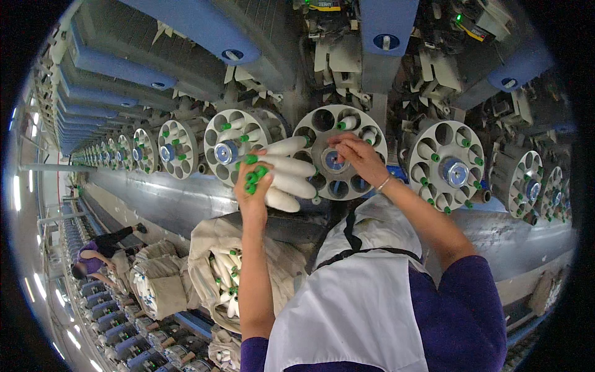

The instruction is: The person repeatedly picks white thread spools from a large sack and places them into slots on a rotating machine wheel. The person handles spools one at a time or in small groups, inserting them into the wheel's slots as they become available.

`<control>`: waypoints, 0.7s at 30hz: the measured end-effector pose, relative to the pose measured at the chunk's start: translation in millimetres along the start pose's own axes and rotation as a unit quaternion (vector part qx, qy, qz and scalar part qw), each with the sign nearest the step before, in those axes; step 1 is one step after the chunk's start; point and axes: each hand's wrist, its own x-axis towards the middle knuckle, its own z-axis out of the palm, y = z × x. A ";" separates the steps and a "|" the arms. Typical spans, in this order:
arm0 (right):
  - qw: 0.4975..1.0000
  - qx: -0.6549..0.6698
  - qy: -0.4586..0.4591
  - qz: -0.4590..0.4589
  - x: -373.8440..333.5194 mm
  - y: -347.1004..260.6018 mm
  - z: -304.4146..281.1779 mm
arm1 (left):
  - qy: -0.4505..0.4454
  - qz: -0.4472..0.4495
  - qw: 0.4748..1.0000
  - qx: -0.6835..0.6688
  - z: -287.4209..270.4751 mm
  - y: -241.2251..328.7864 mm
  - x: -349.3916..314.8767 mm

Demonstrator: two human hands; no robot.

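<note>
My left hand is closed around several white yarn bobbins, gripping them by their green tube ends. Their thick wound bodies fan out to the right, in front of a round magazine with pockets around its face. At that magazine's blue hub, my right hand has its fingers bent and drawn together. Any thread between those fingertips is too fine to make out. A few of the magazine's pockets hold green-tipped bobbins, such as one bobbin at the top; other pockets look dark.
More round magazines stand on both sides, including a loaded magazine at the right. Below my left forearm is a cloth sack full of bobbins. Blue machine housings overhang from above. Another person bends by sacks at the far left.
</note>
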 end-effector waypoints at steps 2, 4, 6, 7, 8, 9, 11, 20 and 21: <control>0.986 0.164 -0.030 0.022 6.7 2.1 7.1 | -0.022 0.059 0.994 0.085 6.7 1.3 4.5; 0.927 0.370 -0.056 0.016 13.4 1.4 4.4 | -0.029 0.079 0.991 0.101 6.5 4.8 5.1; 0.912 0.404 -0.068 0.026 22.4 -2.0 -4.5 | -0.016 0.064 0.997 0.051 -3.9 12.1 -0.7; 0.900 0.428 -0.079 0.024 26.1 -4.6 -6.0 | -0.013 0.023 0.999 -0.039 -9.0 14.6 -4.3; 0.886 0.456 -0.082 0.010 27.6 -7.8 -6.0 | -0.009 0.010 0.996 -0.089 -13.7 16.5 -9.9; 0.921 0.384 -0.039 0.048 28.6 -11.0 1.4 | 0.017 -0.019 0.993 -0.119 -17.4 17.0 -15.8; 0.947 0.293 -0.133 0.000 27.1 -17.0 29.4 | 0.043 -0.030 0.985 -0.162 -23.9 15.3 -24.9; 0.931 -0.018 -0.363 0.032 -3.4 4.1 47.9 | 0.168 -0.089 0.916 -0.353 -79.9 2.1 -58.3; 0.950 -0.001 -0.308 0.048 -5.0 7.5 43.2 | 0.186 -0.091 0.905 -0.372 -84.2 -0.3 -61.5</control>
